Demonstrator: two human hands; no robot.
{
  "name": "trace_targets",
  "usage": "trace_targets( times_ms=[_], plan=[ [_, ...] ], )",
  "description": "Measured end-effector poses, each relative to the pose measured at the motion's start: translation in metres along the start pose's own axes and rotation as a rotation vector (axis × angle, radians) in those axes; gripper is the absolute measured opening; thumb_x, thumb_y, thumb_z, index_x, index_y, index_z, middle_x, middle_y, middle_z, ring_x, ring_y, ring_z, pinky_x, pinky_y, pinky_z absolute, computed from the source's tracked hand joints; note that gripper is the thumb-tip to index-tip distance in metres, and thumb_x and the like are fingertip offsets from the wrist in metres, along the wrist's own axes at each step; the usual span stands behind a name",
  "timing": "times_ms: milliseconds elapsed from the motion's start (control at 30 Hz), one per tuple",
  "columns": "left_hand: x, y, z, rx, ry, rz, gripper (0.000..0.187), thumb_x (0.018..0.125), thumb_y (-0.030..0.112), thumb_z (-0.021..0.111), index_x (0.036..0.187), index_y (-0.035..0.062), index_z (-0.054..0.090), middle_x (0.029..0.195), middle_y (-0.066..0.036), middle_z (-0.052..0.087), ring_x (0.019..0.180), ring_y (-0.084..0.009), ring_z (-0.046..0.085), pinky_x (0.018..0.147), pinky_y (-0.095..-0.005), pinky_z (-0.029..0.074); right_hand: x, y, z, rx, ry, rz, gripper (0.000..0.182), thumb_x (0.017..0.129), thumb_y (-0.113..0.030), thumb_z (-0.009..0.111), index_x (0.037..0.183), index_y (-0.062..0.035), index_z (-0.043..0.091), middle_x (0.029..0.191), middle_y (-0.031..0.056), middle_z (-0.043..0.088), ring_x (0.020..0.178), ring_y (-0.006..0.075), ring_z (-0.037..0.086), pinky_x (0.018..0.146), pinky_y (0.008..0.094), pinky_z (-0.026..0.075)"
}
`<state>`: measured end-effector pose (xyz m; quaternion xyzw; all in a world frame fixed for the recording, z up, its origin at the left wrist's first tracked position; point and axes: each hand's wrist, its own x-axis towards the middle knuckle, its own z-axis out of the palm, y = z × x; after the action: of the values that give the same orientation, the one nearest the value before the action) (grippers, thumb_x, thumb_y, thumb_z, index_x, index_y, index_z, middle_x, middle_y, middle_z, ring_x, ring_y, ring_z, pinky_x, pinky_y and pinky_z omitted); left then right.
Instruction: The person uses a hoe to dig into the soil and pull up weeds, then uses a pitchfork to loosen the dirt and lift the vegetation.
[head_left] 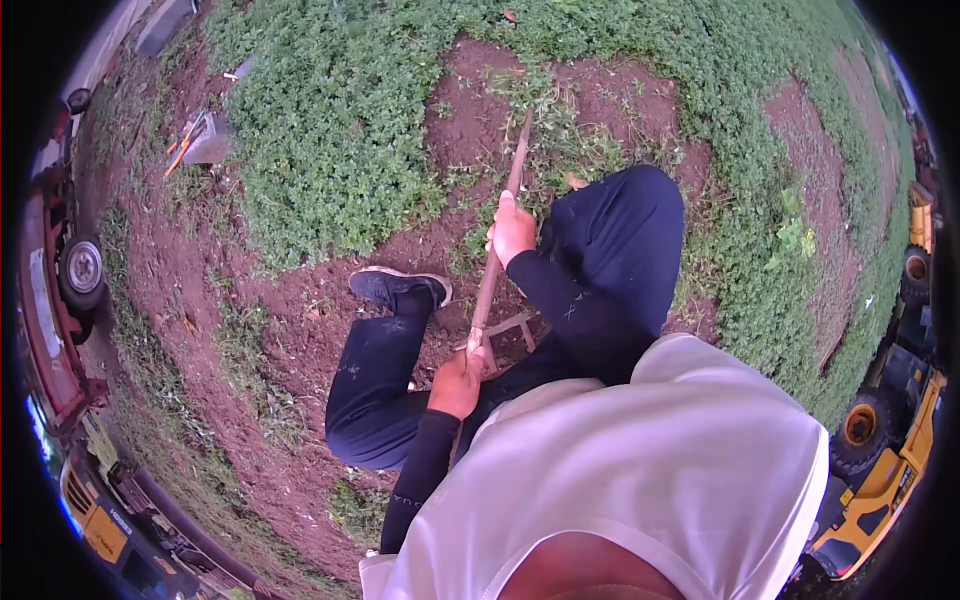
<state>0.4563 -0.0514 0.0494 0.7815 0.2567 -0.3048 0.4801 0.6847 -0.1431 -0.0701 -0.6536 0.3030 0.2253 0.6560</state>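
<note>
A long wooden handle (517, 160) slants from my lap out to the uprooted weeds (560, 120) on the bare soil. Whatever is fixed to its far end is hidden by the greenery. My left hand (457, 385) is closed round the near end, close to my body. Farther up the shaft, my right hand (513, 230) grips it too, with the thumb lying along the wood. Between my legs, part of a small wooden frame (512, 325) shows under the handle. My left shoe (390, 287) rests on the soil.
Dense low green plants (330, 130) surround the dug patch. A grey object with orange-handled tools (185, 145) lies to the upper left. A red vehicle (50, 300) stands at far left, a yellow machine (890, 470) at far right, and another yellow machine (105, 535) at lower left.
</note>
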Motion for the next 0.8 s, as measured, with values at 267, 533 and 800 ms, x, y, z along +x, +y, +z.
trace_targets(
  times_ms=[267,533,800],
  plan=[
    [0.019,0.031,-0.004,-0.241,-0.071,-0.136,0.048,0.103,0.042,0.045,0.086,-0.0020,0.057,0.075,-0.029,0.063,0.072,-0.0506,0.062,0.063,-0.0540,0.048,-0.013,-0.031,-0.007,-0.590,0.295,-0.219,0.050,0.094,-0.044,0.054,0.082,0.0039,0.062,0.081,0.0266,0.066,0.086,0.0466,0.063,0.077,0.0503,0.049],
    [-0.066,0.021,0.012,0.380,0.410,0.156,0.031,0.096,0.035,0.061,0.093,0.0045,0.056,0.069,-0.023,0.063,0.067,-0.0444,0.064,0.061,-0.0537,0.048,-0.099,-0.072,-0.035,0.258,-0.206,-0.156,0.049,0.097,-0.057,0.050,0.089,-0.0078,0.053,0.065,0.0051,0.053,0.059,0.0212,0.058,0.056,0.0350,0.049],
    [-0.054,0.041,0.022,0.286,0.491,0.171,0.032,0.095,0.034,0.061,0.104,0.0043,0.057,0.077,-0.023,0.067,0.075,-0.0424,0.067,0.068,-0.0524,0.049,-0.060,-0.090,-0.022,0.525,-0.451,0.155,0.059,0.093,-0.074,0.040,0.079,-0.0163,0.042,0.056,-0.0041,0.035,0.044,0.0130,0.036,0.045,0.0308,0.034]
  ],
)
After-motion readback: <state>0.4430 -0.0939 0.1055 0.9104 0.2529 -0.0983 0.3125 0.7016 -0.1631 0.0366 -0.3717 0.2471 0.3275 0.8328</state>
